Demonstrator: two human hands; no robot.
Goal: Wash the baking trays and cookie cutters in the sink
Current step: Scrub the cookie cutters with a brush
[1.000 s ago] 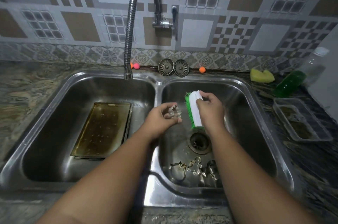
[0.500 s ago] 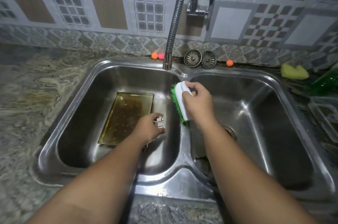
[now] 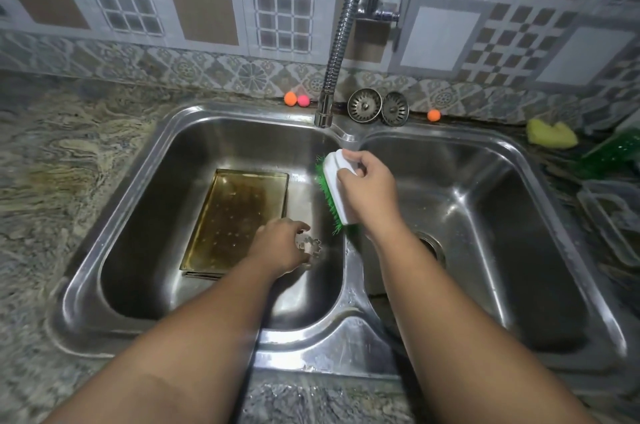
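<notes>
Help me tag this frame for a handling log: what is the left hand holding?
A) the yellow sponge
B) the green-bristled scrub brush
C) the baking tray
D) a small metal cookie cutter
D: the left hand pinches a small metal cookie cutter over the left basin, while the right hand grips the scrub brush.

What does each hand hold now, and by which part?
The left hand pinches a small metal cookie cutter by its edge. The right hand grips a green-bristled scrub brush by its white handle.
</notes>
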